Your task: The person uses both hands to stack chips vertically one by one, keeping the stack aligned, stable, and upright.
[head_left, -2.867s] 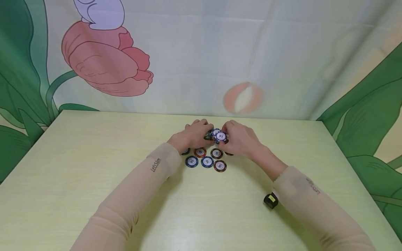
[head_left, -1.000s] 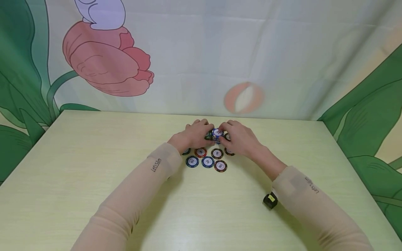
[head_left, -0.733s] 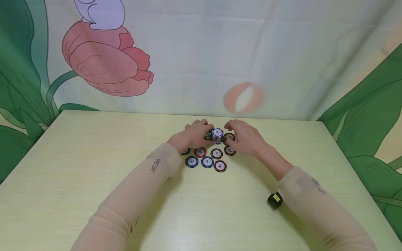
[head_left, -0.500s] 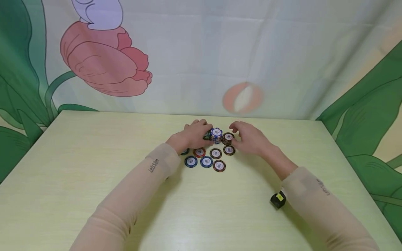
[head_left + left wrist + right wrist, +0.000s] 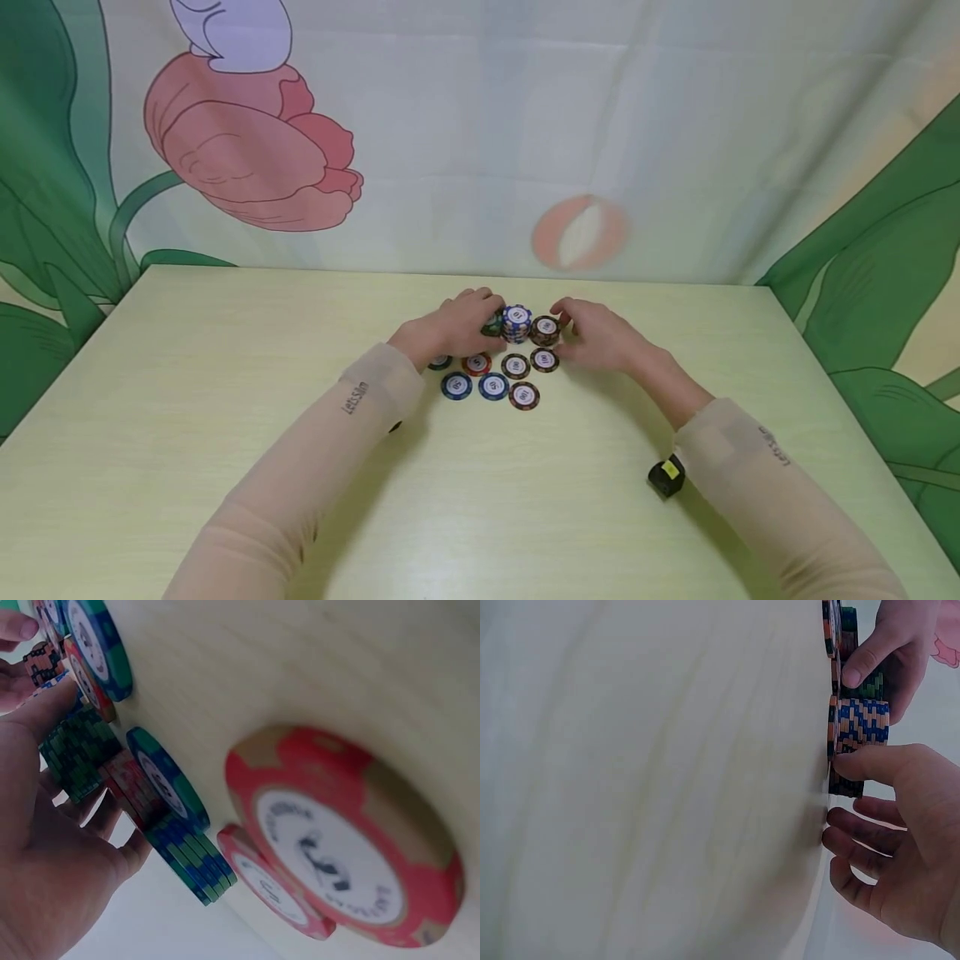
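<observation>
My left hand (image 5: 455, 325) curls its thumb and fingers around a stack of green poker chips (image 5: 79, 754), mostly covered by that hand in the head view. Just right of it stands a tall stack of blue-and-white poker chips (image 5: 517, 317). A shorter stack of black poker chips (image 5: 545, 327) is beside that. At its right side is my right hand (image 5: 600, 333), fingers loosely bent and apart, holding nothing. Its thumb tip (image 5: 844, 761) lies close to the black stack; whether they touch I cannot tell.
Flat in front of the stacks lie several single chips, among them a red one (image 5: 477, 364) and a blue one (image 5: 457, 386). Red (image 5: 135, 787) and blue-green (image 5: 195, 859) stacks stand beyond the green one. A black device (image 5: 667, 477) sits under the right wrist.
My right hand has let go of the chips at the blue-and-white stack and moved right, to beside the black stack. That blue-and-white stack now stands even. My left hand has shifted slightly left.
</observation>
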The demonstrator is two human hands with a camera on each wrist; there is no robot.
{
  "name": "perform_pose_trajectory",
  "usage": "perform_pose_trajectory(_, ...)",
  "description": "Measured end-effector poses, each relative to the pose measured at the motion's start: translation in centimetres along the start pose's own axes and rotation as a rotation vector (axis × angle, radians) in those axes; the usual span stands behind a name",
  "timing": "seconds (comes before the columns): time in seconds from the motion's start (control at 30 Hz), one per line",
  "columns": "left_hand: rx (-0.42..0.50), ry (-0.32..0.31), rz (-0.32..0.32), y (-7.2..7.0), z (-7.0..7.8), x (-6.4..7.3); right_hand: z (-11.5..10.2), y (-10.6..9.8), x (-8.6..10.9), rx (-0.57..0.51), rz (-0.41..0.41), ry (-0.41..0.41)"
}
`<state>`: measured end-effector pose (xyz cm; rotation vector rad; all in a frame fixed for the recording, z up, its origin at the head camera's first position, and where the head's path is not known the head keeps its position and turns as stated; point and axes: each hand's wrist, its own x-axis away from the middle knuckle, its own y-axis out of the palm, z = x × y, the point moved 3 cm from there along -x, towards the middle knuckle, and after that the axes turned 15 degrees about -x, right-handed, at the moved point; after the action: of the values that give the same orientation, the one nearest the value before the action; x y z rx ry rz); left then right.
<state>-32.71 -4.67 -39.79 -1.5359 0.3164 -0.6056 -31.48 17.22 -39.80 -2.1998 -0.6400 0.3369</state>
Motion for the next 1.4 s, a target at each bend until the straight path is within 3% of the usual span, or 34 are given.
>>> perform_pose_trajectory(0.37, 0.104, 0.038, 0.022, -0.1, -0.5, 0.7, -0.3, -0.1, 0.2, 0.0, -0.026, -0.003)
perform_pose_trajectory(0.67, 0.004, -0.084, 0.092, -1.2, -0.3, 2.3, -0.3, 0.3, -0.1, 0.026, -0.012, -0.027)
perform_pose_trajectory(0.87, -0.027, -0.092, 0.185, -2.0, 0.4, 3.8, -0.1, 0.4, -0.2, 0.012, -0.01, -0.022)
perform_pose_trajectory(1.07, -0.106, -0.032, 0.247, -2.6, 2.0, 4.7, 0.2, 0.3, -0.4, -0.015, -0.009, -0.021)
perform_pose_trajectory(1.23, -0.149, 0.086, 0.203, -2.3, 3.8, 4.6, 0.3, 0.1, -0.4, -0.038, -0.008, -0.018)
perform_pose_trajectory(1.4, -0.107, 0.19, 0.187, -1.4, 5.1, 4.5, 0.4, 0.1, -0.4, -0.038, -0.015, -0.033)
